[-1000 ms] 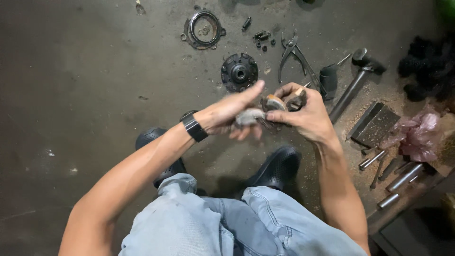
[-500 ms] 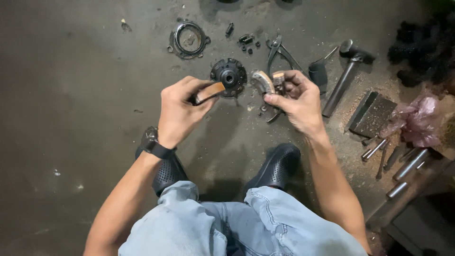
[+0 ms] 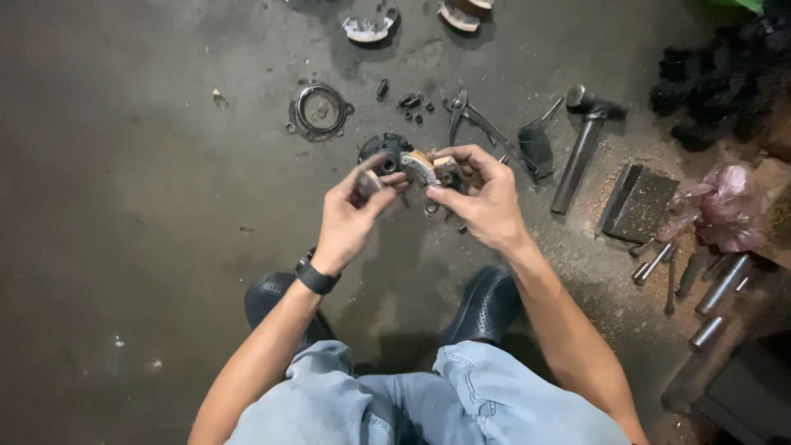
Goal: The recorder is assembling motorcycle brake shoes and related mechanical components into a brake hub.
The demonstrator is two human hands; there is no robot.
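Here, left hand (image 3: 350, 216) pinching a small curved metal piece (image 3: 367, 181), right hand (image 3: 482, 198) clenched around a brake shoe (image 3: 420, 165) with tan lining, both held above the concrete floor (image 3: 124, 206), round black hub (image 3: 381, 150) just behind, pliers (image 3: 470, 115) and hammer (image 3: 583, 140) beyond.

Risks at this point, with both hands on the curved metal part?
1. Both hands, left hand and right hand, pinch the curved metal part with bare fingertips above the concrete floor; a slip could drop it.
2. Small loose bits lie scattered beside the round black hub; a dropped piece might knock them away.
3. The hammer and pliers lie close by the right hand, so it may catch on them.
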